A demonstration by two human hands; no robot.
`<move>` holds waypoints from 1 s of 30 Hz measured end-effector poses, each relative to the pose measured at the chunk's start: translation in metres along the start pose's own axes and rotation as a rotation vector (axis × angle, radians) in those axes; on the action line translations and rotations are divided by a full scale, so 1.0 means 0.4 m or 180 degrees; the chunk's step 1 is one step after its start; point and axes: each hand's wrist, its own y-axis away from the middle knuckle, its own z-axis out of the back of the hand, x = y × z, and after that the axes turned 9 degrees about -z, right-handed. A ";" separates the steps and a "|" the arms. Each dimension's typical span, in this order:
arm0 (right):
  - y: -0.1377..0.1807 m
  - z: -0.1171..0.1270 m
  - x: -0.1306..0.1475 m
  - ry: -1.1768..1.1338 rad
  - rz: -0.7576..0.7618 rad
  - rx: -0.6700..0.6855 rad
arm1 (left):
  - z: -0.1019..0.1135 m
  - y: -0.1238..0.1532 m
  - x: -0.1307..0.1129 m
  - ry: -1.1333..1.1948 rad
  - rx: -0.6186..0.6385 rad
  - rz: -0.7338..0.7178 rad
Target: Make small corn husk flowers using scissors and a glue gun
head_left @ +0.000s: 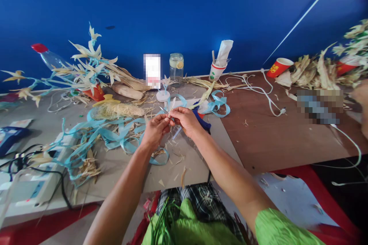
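Note:
My left hand [156,130] and my right hand [185,120] meet over the table, fingertips pinched close together. From between the fingers stick out a pale pointed strip [173,103] and a thin dark pointed piece; I cannot make out whether they belong to one object. The fingers hide the rest. Light blue ribbon [126,141] lies in loops to the left of my left hand. Just beyond my right hand is a blue-handled object [203,121], partly covered by it. A small husk flower in a white round base [163,96] stands behind the hands.
Ribbon-wrapped branches with husk flowers [89,51] spread at the left, near a power strip [43,183] and cables. A glass jar [176,71], a white cup [217,72] and a tilted red cup [279,67] line the wall. Another person's hand [360,97] is at the right edge.

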 end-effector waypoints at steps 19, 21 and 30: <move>-0.005 0.001 -0.007 0.0010 -0.0080 0.0013 | 0.010 -0.004 0.017 -0.0019 -0.0191 -0.0057; -0.011 0.004 -0.009 -0.0090 -0.0023 -0.0110 | 0.009 -0.003 0.017 -0.0007 -0.0235 -0.0033; -0.045 0.035 -0.012 -0.0491 0.0324 -0.0885 | 0.012 -0.005 0.014 0.0179 -0.0315 -0.0041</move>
